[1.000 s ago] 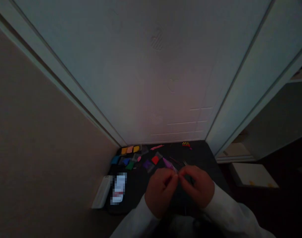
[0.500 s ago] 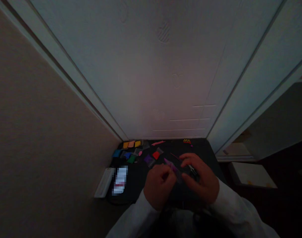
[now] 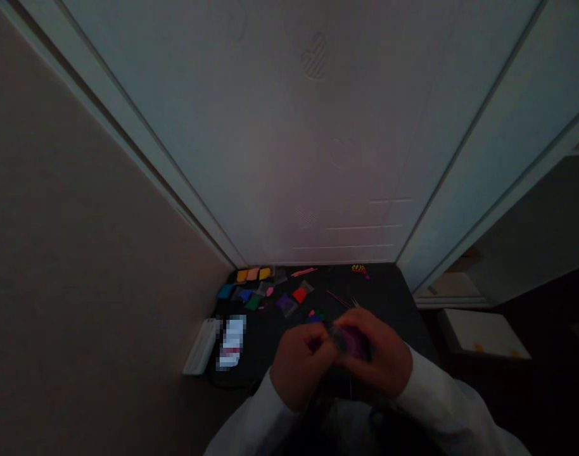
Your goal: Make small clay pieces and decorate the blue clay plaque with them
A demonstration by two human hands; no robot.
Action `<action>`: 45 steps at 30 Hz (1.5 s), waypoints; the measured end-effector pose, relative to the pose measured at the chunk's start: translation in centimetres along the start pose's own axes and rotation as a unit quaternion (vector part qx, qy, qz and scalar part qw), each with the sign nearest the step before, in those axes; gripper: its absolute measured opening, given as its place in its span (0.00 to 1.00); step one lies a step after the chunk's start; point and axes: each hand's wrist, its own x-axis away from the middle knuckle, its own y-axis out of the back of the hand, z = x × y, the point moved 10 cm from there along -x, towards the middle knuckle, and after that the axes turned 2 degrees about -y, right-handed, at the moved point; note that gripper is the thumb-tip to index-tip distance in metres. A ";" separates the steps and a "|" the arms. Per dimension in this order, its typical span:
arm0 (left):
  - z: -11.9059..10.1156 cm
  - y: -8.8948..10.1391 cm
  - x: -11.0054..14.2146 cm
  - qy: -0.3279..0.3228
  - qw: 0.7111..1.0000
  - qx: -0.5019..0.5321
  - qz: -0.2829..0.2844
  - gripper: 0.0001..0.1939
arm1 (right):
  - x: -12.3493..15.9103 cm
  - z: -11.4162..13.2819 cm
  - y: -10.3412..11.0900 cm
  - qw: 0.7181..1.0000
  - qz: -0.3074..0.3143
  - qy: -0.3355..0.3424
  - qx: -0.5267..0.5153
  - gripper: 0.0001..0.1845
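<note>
The scene is very dark. Both my hands meet low in the middle of the view, over a black mat (image 3: 394, 297) on the floor. My left hand (image 3: 299, 364) is curled, its fingertips pinched against a small magenta-purple packet (image 3: 351, 337). My right hand (image 3: 379, 358) is closed around the same packet from the right. The packet is blurred and partly hidden by my fingers. Both sleeves are white.
Small coloured packets lie on the mat: orange and yellow ones (image 3: 252, 274), blue (image 3: 225, 291), green (image 3: 252, 303), red (image 3: 299, 294), purple (image 3: 284, 304). A thin pink stick (image 3: 303, 272) lies by the white door (image 3: 318, 126). A white box (image 3: 201, 347) lies left. The wall stands left.
My hands have closed together again after the right hand reached forward. The magenta packet, earlier lying between my fingertips, is now gathered into my right hand. The view shifted slightly.
</note>
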 end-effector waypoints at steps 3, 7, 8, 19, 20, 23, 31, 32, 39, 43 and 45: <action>0.2 1.0 0.0 -0.019 0.997 0.053 -0.046 0.07 | 0.0 -0.4 0.1 1.000 -0.010 -0.001 0.000 0.19; 0.1 2.3 0.3 -0.064 0.975 0.193 -0.091 0.06 | 0.0 -1.0 0.0 1.000 -0.023 -0.003 0.010 0.21; -0.1 2.4 0.4 -0.072 0.972 0.204 -0.094 0.08 | 0.0 -1.2 -0.1 1.000 -0.022 -0.006 0.015 0.21; -0.4 2.9 0.8 -0.080 0.975 0.164 -0.124 0.08 | 0.3 -1.5 0.3 0.994 -0.055 0.008 0.089 0.19; -0.6 3.1 0.8 -0.091 0.979 0.136 -0.124 0.07 | 0.3 -1.4 0.4 0.993 -0.062 0.014 0.100 0.19; -0.9 2.6 0.9 -0.106 0.987 0.078 -0.091 0.09 | 0.4 -0.8 0.6 0.987 -0.085 0.035 0.128 0.20; -2.0 1.5 1.2 -0.136 0.987 -0.001 -0.086 0.06 | 0.8 0.2 0.4 0.982 -0.098 0.070 0.142 0.22; -2.7 1.3 1.5 -0.168 0.982 -0.022 -0.082 0.07 | 0.9 0.1 0.4 0.983 -0.101 0.070 0.140 0.23; -3.1 2.1 2.5 -0.209 0.968 -0.037 -0.137 0.09 | 1.1 -0.4 0.2 0.987 -0.102 0.053 0.112 0.23; -3.7 1.3 2.4 -0.220 0.966 -0.078 -0.115 0.06 | 1.2 -0.4 0.2 0.986 -0.106 0.056 0.113 0.22; -4.3 0.8 2.4 -0.240 0.962 -0.083 -0.103 0.06 | 1.2 -0.5 0.0 0.986 -0.103 0.057 0.118 0.21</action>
